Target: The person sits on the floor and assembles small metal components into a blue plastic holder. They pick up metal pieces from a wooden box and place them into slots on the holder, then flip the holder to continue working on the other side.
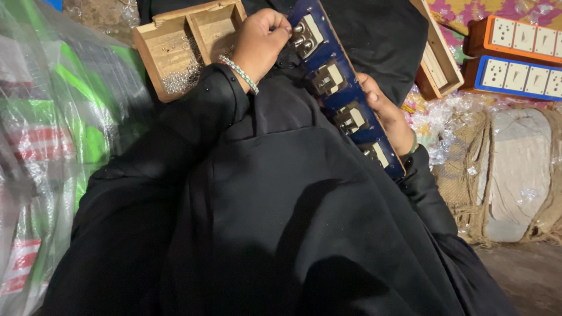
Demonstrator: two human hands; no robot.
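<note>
A long blue switch board (pixel 342 88) lies slanted on the person's lap. The left hand (pixel 260 44) presses curled fingers on its far end, perhaps pinching a small part. The right hand (pixel 389 117) grips its right edge. A wooden tray (pixel 175 44) with small metal screws (pixel 181 76) stands at far left.

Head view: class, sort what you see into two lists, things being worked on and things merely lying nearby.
In use:
left hand
right hand
blue switch panel
wooden tray of small metal parts

Lying about:
orange switch board
blue switch board
plastic-wrapped bundle
burlap sack
</note>
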